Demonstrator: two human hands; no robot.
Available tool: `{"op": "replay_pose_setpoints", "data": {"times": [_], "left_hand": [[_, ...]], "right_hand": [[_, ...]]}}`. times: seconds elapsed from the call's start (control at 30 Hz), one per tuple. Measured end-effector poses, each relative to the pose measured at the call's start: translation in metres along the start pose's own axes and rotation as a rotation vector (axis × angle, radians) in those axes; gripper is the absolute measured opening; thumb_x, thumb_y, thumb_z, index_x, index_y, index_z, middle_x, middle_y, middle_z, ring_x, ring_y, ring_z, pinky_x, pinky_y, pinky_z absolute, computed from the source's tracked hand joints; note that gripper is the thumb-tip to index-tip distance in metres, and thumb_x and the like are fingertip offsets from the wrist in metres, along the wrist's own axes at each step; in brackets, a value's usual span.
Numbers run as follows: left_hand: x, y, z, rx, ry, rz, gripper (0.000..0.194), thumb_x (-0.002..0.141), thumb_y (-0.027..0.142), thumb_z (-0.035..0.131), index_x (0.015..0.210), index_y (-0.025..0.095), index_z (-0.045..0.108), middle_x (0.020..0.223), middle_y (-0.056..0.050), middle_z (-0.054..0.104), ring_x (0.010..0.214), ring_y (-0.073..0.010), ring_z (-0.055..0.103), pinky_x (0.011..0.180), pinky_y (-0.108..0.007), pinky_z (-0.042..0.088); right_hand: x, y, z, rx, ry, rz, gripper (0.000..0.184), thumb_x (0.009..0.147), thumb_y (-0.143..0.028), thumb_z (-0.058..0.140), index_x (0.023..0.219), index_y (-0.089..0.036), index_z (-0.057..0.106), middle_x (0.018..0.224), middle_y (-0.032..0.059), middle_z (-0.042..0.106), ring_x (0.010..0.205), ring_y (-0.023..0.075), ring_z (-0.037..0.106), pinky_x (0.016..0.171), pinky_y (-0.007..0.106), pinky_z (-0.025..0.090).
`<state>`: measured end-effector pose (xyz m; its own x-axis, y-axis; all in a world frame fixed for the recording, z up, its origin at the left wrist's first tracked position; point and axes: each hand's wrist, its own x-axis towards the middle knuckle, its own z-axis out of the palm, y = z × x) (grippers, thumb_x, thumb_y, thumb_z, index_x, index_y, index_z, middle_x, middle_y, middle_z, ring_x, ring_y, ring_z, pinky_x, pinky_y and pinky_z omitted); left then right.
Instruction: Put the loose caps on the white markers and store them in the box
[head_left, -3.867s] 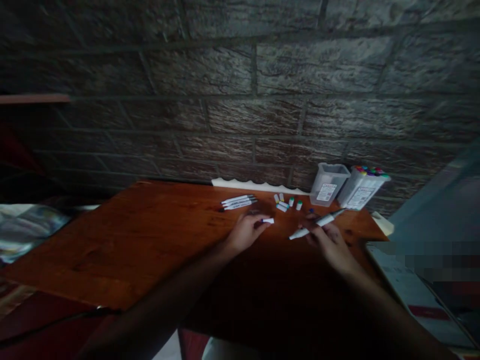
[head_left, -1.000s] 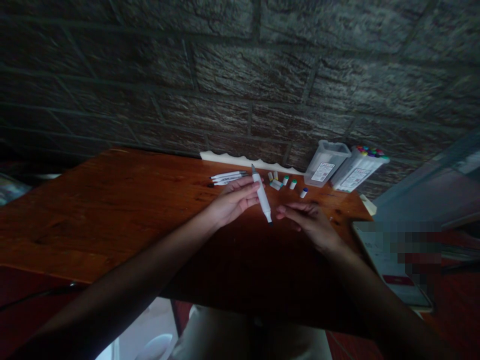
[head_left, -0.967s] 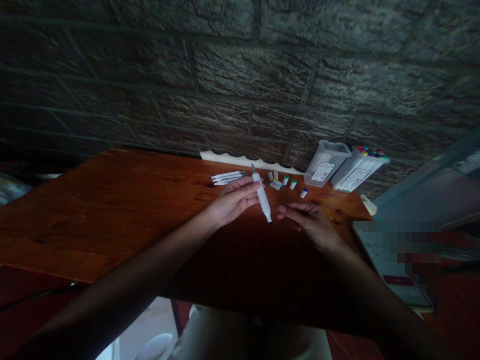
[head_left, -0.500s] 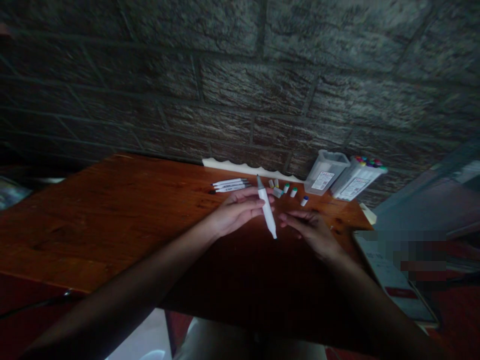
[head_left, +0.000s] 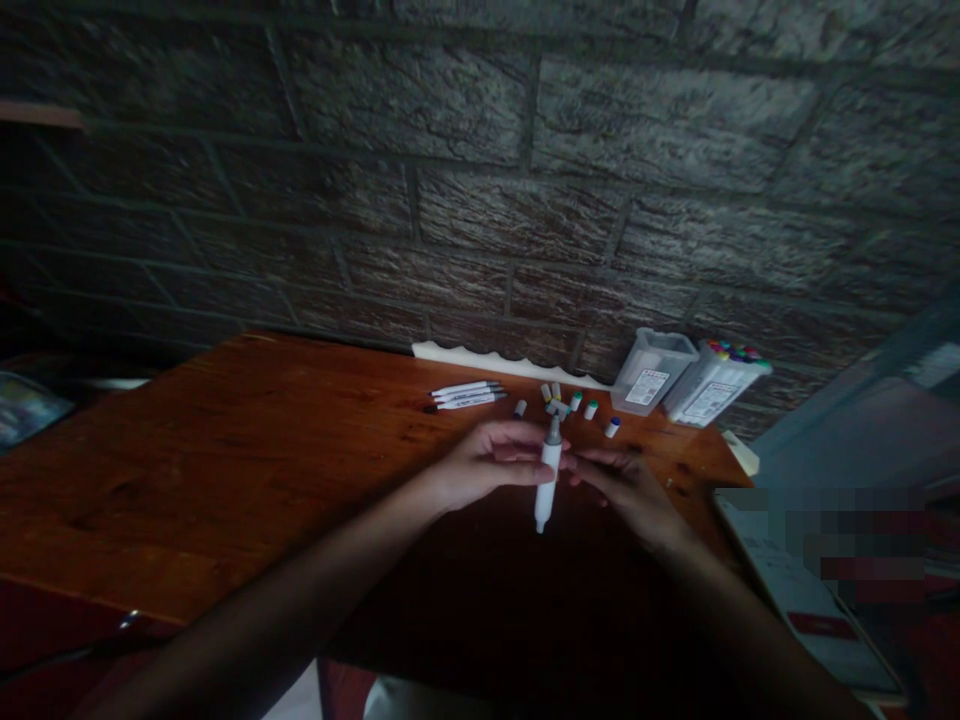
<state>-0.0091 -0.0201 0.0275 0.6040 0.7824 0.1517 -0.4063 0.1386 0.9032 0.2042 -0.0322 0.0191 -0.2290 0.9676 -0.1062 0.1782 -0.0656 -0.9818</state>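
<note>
A white marker (head_left: 547, 488) with an uncapped grey tip stands nearly upright, pinched between the thumb and fingers of my left hand (head_left: 491, 468). My right hand (head_left: 619, 490) is just to its right, thumb and fingers drawn together. Its fingertips are close beside the marker and the left fingertips; whether they touch, or hold something small, I cannot make out. Beyond the hands, several small caps lie scattered on the table, among them a green-ended cap (head_left: 591, 410) and a blue-ended cap (head_left: 613, 427). Several white markers (head_left: 466, 396) lie side by side behind my left hand.
The wooden table (head_left: 225, 450) meets a dark stone-block wall (head_left: 465, 220). A clear plastic box (head_left: 651, 375) and a second box (head_left: 712, 388) full of colourful markers stand at back right. A wavy-edged white strip (head_left: 510, 362) lies along the wall. A flat panel (head_left: 814, 600) sits at right.
My left hand has brought the marker rightward, closer to my right hand, and turned it more upright. A dark-ended cap behind the left hand now shows. The view has shifted slightly.
</note>
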Motion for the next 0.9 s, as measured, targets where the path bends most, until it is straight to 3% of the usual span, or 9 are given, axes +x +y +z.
{"op": "replay_pose_setpoints", "data": {"times": [0.2, 0.5, 0.9], "left_hand": [[0.006, -0.001, 0.000, -0.039, 0.109, 0.109, 0.025, 0.065, 0.015, 0.083, 0.088, 0.017, 0.074, 0.088, -0.004, 0.074, 0.081, -0.0138, 0.069, 0.080, -0.026, 0.052], [0.014, 0.019, -0.009, -0.450, 0.403, 0.041, 0.012, 0.087, 0.016, 0.062, 0.095, 0.012, 0.069, 0.088, -0.004, 0.072, 0.070, -0.0095, 0.067, 0.070, -0.021, 0.053], [0.012, 0.019, -0.008, -0.453, 0.359, 0.080, 0.016, 0.085, 0.015, 0.062, 0.099, 0.014, 0.069, 0.083, -0.003, 0.070, 0.069, -0.0104, 0.065, 0.062, -0.021, 0.051]], "right_hand": [[0.002, 0.005, -0.001, -0.012, 0.012, -0.007, 0.033, 0.073, -0.052, 0.071, 0.080, -0.020, 0.073, 0.071, 0.0008, 0.066, 0.056, 0.0099, 0.045, 0.049, 0.023, 0.032], [0.003, 0.010, -0.003, -0.033, 0.037, 0.023, 0.037, 0.072, -0.053, 0.071, 0.087, -0.019, 0.074, 0.074, 0.0017, 0.067, 0.057, 0.0096, 0.044, 0.049, 0.022, 0.033], [0.005, 0.015, -0.003, 0.019, 0.010, 0.003, 0.031, 0.073, -0.049, 0.072, 0.081, -0.019, 0.073, 0.070, -0.0002, 0.064, 0.053, 0.0067, 0.039, 0.046, 0.020, 0.029]]}}
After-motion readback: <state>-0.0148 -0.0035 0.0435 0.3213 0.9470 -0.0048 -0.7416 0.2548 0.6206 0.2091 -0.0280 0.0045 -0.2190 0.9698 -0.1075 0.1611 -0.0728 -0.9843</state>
